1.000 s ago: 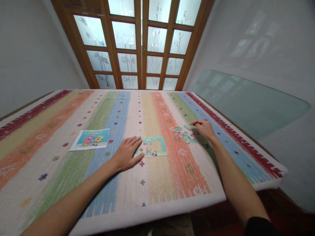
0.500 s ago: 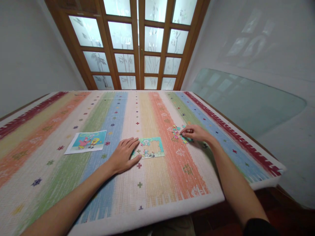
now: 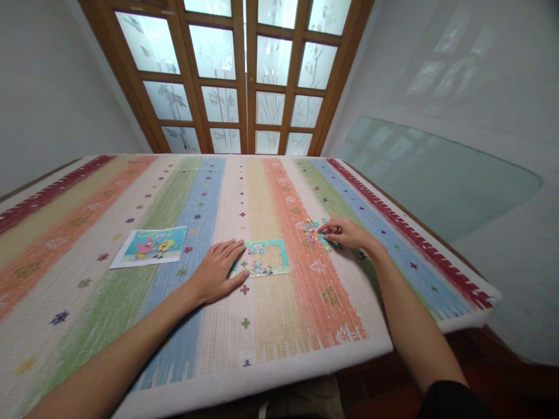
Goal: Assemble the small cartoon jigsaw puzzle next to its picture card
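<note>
A partly assembled jigsaw puzzle (image 3: 267, 258) with a teal border lies near the middle of the striped tablecloth (image 3: 271, 314). My left hand (image 3: 218, 269) lies flat on the cloth with fingers stretched out, touching the puzzle's left edge. To the right lies a small heap of loose puzzle pieces (image 3: 315, 231). My right hand (image 3: 347, 234) rests on that heap with fingers curled in a pinch; what it grips is too small to see.
A printed cartoon reference picture (image 3: 149, 246) lies on the left of the table. Wooden doors with frosted glass panes (image 3: 244, 75) stand beyond the far edge. A sheet of glass (image 3: 432, 174) leans against the right wall. The table's near edge (image 3: 279, 372) is close to me.
My right hand moved left from the blue stripe onto the heap of loose pieces and its fingers closed. My left hand stayed at the puzzle's edge.
</note>
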Available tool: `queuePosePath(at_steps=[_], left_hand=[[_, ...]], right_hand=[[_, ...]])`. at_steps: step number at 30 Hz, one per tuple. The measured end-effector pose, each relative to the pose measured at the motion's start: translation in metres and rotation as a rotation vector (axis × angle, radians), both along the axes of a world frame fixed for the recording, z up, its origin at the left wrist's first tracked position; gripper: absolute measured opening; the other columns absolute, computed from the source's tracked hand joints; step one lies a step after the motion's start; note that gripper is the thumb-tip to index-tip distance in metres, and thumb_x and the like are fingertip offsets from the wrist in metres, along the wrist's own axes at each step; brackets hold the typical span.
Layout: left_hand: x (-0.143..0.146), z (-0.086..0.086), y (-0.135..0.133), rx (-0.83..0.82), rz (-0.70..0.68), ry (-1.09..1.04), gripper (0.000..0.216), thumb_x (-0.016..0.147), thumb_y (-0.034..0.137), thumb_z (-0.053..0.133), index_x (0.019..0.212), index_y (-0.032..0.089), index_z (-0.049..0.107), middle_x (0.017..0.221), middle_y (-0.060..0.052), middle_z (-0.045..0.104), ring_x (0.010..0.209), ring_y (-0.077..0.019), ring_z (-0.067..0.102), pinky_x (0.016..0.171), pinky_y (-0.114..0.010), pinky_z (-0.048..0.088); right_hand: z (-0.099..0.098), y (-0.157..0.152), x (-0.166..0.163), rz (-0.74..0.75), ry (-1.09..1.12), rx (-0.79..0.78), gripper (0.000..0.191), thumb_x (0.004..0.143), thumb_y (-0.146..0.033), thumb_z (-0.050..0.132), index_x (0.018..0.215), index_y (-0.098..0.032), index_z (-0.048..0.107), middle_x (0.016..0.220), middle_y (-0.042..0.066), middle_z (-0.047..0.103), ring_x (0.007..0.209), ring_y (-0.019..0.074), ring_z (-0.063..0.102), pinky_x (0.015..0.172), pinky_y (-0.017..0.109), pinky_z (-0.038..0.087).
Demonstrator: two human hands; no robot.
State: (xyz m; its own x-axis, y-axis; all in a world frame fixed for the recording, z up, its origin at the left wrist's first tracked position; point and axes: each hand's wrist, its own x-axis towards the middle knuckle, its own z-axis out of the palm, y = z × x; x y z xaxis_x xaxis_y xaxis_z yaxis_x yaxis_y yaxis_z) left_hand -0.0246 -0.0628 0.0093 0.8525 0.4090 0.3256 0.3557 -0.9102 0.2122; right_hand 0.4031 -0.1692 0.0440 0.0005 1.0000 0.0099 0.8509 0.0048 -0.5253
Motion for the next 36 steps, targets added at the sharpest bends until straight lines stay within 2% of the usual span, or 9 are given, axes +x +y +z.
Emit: queuePosePath(at_steps=[3,10,16,23,25,27,31,36], left_hand=[[0.000,0.000,0.000,-0.005,-0.004,0.001,0.053,0.102,0.053,0.047,0.142,0.017,0.050,0.149,-0.016,0.056,0.137,-0.0354,0.050,0.114,-0.058,0.041],[0.000,0.003,-0.001,-0.016,-0.007,0.011,0.053,0.102,0.052,0.046,0.142,0.018,0.051,0.148,-0.015,0.057,0.137,-0.0350,0.051,0.115,-0.056,0.041],[0.000,0.003,-0.001,-0.015,0.000,0.007,0.053,0.102,0.052,0.046,0.142,0.018,0.051,0.148,-0.015,0.057,0.137,-0.0350,0.050,0.115,-0.057,0.041],[0.000,0.001,-0.001,-0.003,-0.006,-0.004,0.052,0.102,0.050,0.048,0.142,0.018,0.050,0.148,-0.015,0.057,0.137,-0.0353,0.050,0.114,-0.057,0.041],[0.000,0.001,-0.001,0.002,0.000,-0.003,0.051,0.102,0.050,0.049,0.141,0.018,0.051,0.148,-0.015,0.057,0.137,-0.0356,0.051,0.114,-0.057,0.041],[0.000,0.000,-0.001,0.007,0.002,-0.007,0.051,0.102,0.050,0.049,0.141,0.018,0.051,0.148,-0.015,0.056,0.137,-0.0356,0.051,0.114,-0.057,0.041],[0.000,0.000,-0.002,-0.001,-0.003,-0.013,0.051,0.102,0.050,0.049,0.142,0.018,0.051,0.148,-0.015,0.057,0.136,-0.0351,0.051,0.114,-0.057,0.040],[0.001,0.001,-0.002,-0.014,0.002,0.000,0.053,0.101,0.050,0.051,0.142,0.017,0.053,0.149,-0.016,0.056,0.137,-0.0357,0.050,0.115,-0.058,0.040]], right_hand=[[0.002,0.000,-0.002,0.018,-0.021,-0.010,0.032,0.085,-0.030,0.067,0.112,-0.022,0.080,0.090,0.006,0.071,0.069,0.0169,0.057,0.067,0.029,0.045],[0.007,-0.003,-0.002,-0.003,-0.142,-0.021,0.029,0.086,-0.025,0.064,0.108,-0.020,0.082,0.087,0.008,0.070,0.072,0.0196,0.058,0.071,0.031,0.046],[0.010,-0.001,-0.008,0.045,-0.155,-0.019,0.023,0.087,-0.030,0.066,0.100,-0.022,0.082,0.082,0.006,0.065,0.071,0.0190,0.057,0.071,0.031,0.045],[0.006,-0.001,-0.007,-0.021,-0.056,-0.019,0.011,0.080,-0.030,0.067,0.083,-0.020,0.072,0.075,0.004,0.064,0.067,0.0177,0.055,0.065,0.030,0.043],[0.007,-0.002,-0.008,-0.050,0.000,-0.009,0.012,0.079,-0.033,0.068,0.077,-0.020,0.067,0.070,0.003,0.063,0.064,0.0174,0.054,0.063,0.030,0.043],[0.009,-0.002,-0.013,-0.070,0.079,0.033,0.017,0.079,-0.037,0.069,0.079,-0.021,0.066,0.070,0.003,0.064,0.062,0.0171,0.054,0.061,0.030,0.043],[0.015,0.004,-0.041,-0.053,0.289,0.148,0.036,0.081,-0.045,0.069,0.107,-0.020,0.068,0.074,0.001,0.066,0.061,0.0154,0.055,0.058,0.029,0.043],[0.003,0.015,-0.112,0.050,0.509,0.151,0.025,0.083,-0.041,0.071,0.096,-0.020,0.071,0.087,0.007,0.073,0.076,0.0197,0.067,0.069,0.033,0.053]])
